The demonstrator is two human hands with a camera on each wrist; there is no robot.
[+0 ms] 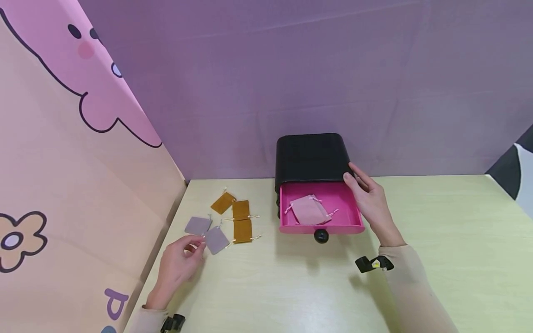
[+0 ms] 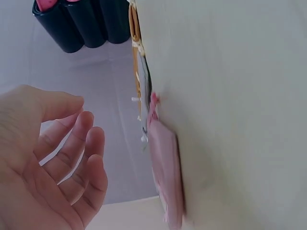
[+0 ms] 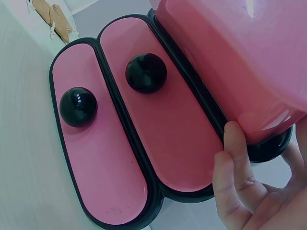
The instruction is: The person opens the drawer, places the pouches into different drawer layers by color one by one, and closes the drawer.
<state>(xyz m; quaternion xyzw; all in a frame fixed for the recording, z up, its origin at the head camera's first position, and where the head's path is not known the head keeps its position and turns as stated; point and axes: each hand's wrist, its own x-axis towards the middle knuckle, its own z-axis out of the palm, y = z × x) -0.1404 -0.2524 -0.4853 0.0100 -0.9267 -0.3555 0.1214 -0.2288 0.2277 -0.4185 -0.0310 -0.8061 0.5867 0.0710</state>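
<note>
My left hand (image 1: 183, 259) hovers over the table beside two grey drawstring pouches (image 1: 217, 239). In the left wrist view its fingers bend loosely with nothing between them, and a pink drawstring pouch (image 2: 165, 167) lies below, hidden under the hand in the head view. My right hand (image 1: 372, 203) grips the right front corner of a black drawer cabinet (image 1: 314, 157), thumb near the open drawer's edge. That pulled-out pink drawer (image 1: 345, 203) has pink pouch fabric (image 1: 308, 210) with pale strings inside. In the right wrist view, two fingers touch the cabinet front below this drawer.
Several brown drawstring pouches (image 1: 242, 230) lie between the grey ones and the cabinet. Two lower drawers with black knobs (image 3: 146, 73) are closed. A purple cloth wall (image 1: 291, 83) stands behind the table, and a printed panel (image 1: 83, 194) rises along its left side.
</note>
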